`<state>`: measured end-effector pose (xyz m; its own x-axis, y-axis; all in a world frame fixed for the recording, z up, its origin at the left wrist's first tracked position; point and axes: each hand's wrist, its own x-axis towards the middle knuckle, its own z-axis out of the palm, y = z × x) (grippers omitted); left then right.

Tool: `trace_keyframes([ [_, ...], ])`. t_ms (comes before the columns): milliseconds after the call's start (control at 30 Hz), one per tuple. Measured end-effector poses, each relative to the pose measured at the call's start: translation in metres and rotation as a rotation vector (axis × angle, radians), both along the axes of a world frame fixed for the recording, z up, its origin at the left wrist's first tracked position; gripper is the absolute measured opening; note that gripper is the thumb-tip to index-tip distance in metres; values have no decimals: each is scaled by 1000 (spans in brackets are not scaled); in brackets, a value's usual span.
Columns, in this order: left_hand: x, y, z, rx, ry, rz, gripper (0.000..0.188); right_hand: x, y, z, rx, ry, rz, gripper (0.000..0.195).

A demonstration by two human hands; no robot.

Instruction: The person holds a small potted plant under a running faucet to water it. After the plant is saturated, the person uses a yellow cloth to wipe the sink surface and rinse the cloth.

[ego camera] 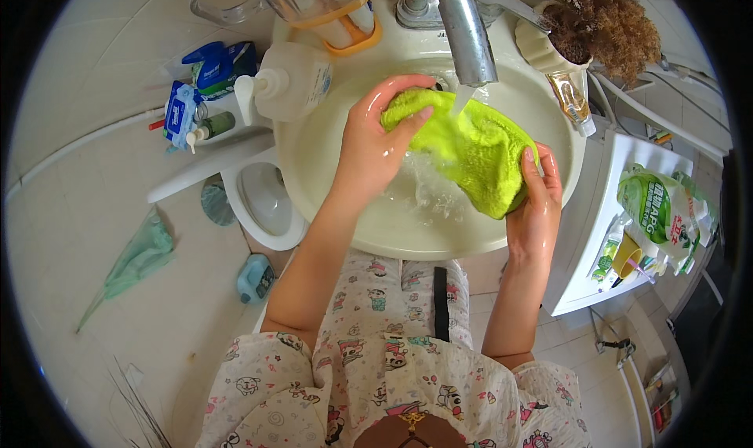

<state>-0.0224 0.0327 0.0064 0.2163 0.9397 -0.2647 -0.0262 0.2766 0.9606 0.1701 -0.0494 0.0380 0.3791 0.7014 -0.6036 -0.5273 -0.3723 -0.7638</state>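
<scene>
A lime-green plush cloth (485, 168) is stretched between my two wet hands above the basin of a cream washbasin (329, 212). My left hand (382, 133) grips its upper left end, thumb on top and fingers curled around the far side. At its lower right edge my right hand (541, 183) pinches it between thumb and fingers. Water (463, 99) runs from the metal faucet (470, 48) onto the middle of the cloth and splashes down into the basin. The cloth partly hides the basin's far side.
Left on the rim stands a white pump bottle (294, 83), with a clear pitcher (317, 6) behind it. A dried plant (612, 24) in a cream pot (544, 39) and a tube (570, 101) sit at right. A toilet (265, 207) is lower left; a white-topped washing machine or cabinet (579, 259) stands right.
</scene>
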Motion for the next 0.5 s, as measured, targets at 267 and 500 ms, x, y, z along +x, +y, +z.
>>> trace_keyframes([
  [267, 39, -64, 52, 510, 350, -233, 50, -35, 12, 13, 35, 173, -17, 23],
  [500, 22, -76, 39, 386, 383, -147, 56, -42, 22, 8, 36, -46, 28, 24],
])
